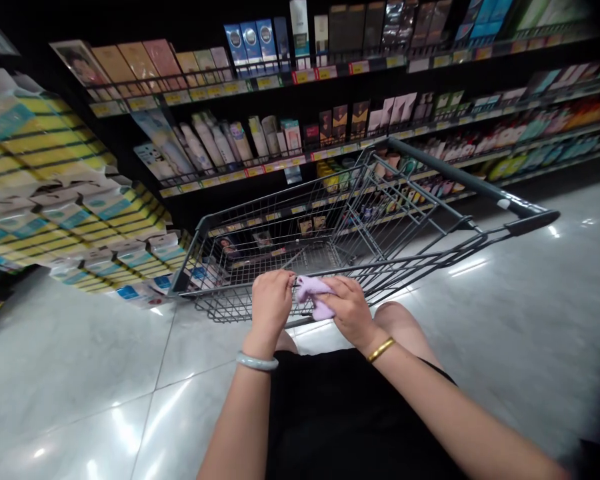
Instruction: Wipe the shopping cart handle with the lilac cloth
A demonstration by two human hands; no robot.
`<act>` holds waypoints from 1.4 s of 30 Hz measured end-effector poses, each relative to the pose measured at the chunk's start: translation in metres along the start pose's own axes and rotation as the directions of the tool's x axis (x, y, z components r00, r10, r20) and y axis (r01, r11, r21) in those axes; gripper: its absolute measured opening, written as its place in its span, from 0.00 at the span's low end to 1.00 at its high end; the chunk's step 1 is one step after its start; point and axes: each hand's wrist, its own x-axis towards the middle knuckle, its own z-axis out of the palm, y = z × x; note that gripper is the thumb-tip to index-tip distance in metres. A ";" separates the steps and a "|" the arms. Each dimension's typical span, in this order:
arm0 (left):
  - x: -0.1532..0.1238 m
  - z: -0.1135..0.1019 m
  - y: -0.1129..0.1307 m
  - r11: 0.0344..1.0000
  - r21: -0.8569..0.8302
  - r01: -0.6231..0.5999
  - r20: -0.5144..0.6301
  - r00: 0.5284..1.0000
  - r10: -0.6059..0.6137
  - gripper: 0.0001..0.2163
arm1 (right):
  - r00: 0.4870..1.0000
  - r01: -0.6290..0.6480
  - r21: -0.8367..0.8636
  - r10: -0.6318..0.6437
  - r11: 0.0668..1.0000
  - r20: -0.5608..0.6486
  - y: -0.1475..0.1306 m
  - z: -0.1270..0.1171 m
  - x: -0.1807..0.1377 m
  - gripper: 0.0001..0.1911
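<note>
A grey wire shopping cart (300, 267) stands sideways in front of me. My right hand (350, 310), with a gold bangle at the wrist, is closed on a crumpled light purple cloth (323, 307) at the cart's near top rail. Just to the left, my left hand (271, 303), wearing a pale bangle, is closed over the same rail, with its fingertips beside the cloth. Its fingers are curled on the far side and partly hidden. The cart basket shows bare wire mesh.
Shelves (280, 167) of boxes and bottles run behind the cart. Stacked yellow-striped packs (80, 220) stand at the left. The cart's push handle (480, 183) points right. A shiny tiled floor (90, 380) reflects the lights.
</note>
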 end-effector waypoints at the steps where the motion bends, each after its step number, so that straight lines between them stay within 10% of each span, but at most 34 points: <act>1: 0.000 0.000 -0.002 1.000 0.007 0.004 -0.001 1.000 -0.004 0.15 | 1.000 -0.003 0.001 0.003 1.000 -0.002 -0.002 -0.001 0.003 0.13; 17: 0.008 0.011 0.014 0.999 0.027 0.025 -0.015 1.000 -0.024 0.11 | 0.997 0.051 -0.057 -0.048 0.997 0.056 0.003 0.017 0.000 0.08; 31: 0.035 0.023 0.061 1.000 -0.007 -0.002 0.058 0.998 0.003 0.13 | 0.982 -0.118 0.036 0.122 0.992 -0.143 0.025 0.009 -0.009 0.16; 42: 0.019 0.002 0.004 0.990 0.127 -0.063 0.066 0.996 0.055 0.14 | 0.969 -0.182 0.052 0.188 0.982 -0.163 0.020 0.010 0.001 0.18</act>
